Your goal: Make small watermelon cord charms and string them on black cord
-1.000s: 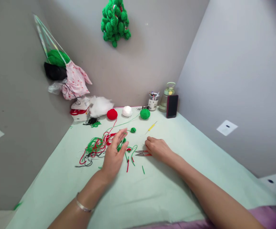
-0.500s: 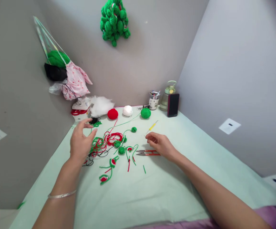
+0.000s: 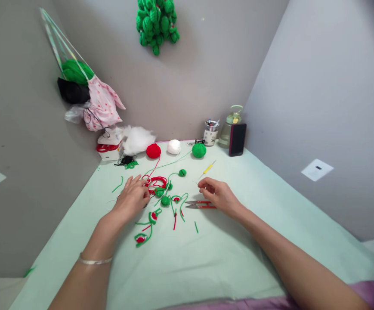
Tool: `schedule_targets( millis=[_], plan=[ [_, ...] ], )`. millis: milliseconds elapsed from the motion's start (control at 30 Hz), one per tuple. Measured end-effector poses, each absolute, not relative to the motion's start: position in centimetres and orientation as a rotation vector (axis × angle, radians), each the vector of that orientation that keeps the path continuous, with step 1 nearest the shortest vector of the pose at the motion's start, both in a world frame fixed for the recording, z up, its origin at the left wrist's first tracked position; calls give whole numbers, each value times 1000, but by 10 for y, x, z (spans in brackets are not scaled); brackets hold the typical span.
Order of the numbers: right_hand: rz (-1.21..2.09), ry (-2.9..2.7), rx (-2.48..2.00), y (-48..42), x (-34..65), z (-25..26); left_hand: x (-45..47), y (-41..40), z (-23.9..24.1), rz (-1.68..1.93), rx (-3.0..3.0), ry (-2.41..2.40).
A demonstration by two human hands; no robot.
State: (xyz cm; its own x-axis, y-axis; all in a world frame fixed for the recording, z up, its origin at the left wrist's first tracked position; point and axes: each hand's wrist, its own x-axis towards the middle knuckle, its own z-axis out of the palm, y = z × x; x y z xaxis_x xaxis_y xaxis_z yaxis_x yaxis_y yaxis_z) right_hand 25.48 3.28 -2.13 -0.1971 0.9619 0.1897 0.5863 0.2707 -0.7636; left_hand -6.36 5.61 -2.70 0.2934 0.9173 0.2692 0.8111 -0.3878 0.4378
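Note:
My left hand (image 3: 131,198) is over the tangle of yarn strands, fingers curled down onto it and thumb drawn in; most of the green and black strands are hidden beneath. Loops of red yarn (image 3: 161,183) show beyond its fingertips. My right hand (image 3: 218,196) pinches a thin needle (image 3: 197,183), of which only a fine tip shows. Just under that hand lie orange-handled thread snips (image 3: 193,207), pointing left. Between the hands are small green crocheted balls (image 3: 165,201) and a crocheted watermelon slice (image 3: 176,199). Two more slices, one of them a watermelon slice (image 3: 140,238), lie nearer me.
A yellow-handled crochet hook (image 3: 208,169) lies beyond my right hand. Red (image 3: 153,151), white (image 3: 174,147) and green yarn balls (image 3: 199,150) line the back, beside white stuffing (image 3: 138,140). A pen cup (image 3: 210,134), a bottle (image 3: 225,134) and a phone (image 3: 237,140) stand back right.
My left hand has moved down and right from above the yarn, its spread fingers now curled onto the strands. My right hand stays nearly in place. The view has shifted slightly.

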Motion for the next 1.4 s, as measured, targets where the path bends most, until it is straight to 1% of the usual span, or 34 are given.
schedule_targets(
  millis=[67,167,233,367,467,600,767,867,967,1067,1167,1233,1300,1400],
  plan=[
    [752,-1846,-1384,32,254,-19,-63,56,-21,762,2309,1631],
    [815,-1768,-1351,31,253,-16,-68,53,-4,939,2177,1707],
    [864,-1716,-1328,31,252,-14,-71,51,7,1166,1901,1649],
    [941,-1649,-1295,31,250,-11,-69,46,17,1316,1542,1406],
    [982,-1629,-1281,30,248,-8,-65,45,17,1279,1572,1408],
    [1008,-1615,-1280,28,248,-5,-67,46,15,1142,2048,1527],
    [1029,-1613,-1287,28,248,-6,-79,50,1,651,2321,1507],
    [1042,-1604,-1286,28,247,-5,-81,54,-14,496,2416,1524],
    [1062,-1584,-1268,26,245,-1,-78,56,-20,494,2437,1545],
    [1100,-1565,-1230,24,246,6,-73,51,-6,585,2373,1584],
    [1170,-1517,-1167,21,249,12,-66,39,19,912,2017,1539],
    [1273,-1462,-1082,18,250,13,-54,29,32,986,1850,1388],
    [1414,-1423,-994,14,246,13,-37,18,35,1019,1878,1277],
    [1606,-1427,-884,5,234,9,-4,5,21,1006,2244,1081]
  ],
)
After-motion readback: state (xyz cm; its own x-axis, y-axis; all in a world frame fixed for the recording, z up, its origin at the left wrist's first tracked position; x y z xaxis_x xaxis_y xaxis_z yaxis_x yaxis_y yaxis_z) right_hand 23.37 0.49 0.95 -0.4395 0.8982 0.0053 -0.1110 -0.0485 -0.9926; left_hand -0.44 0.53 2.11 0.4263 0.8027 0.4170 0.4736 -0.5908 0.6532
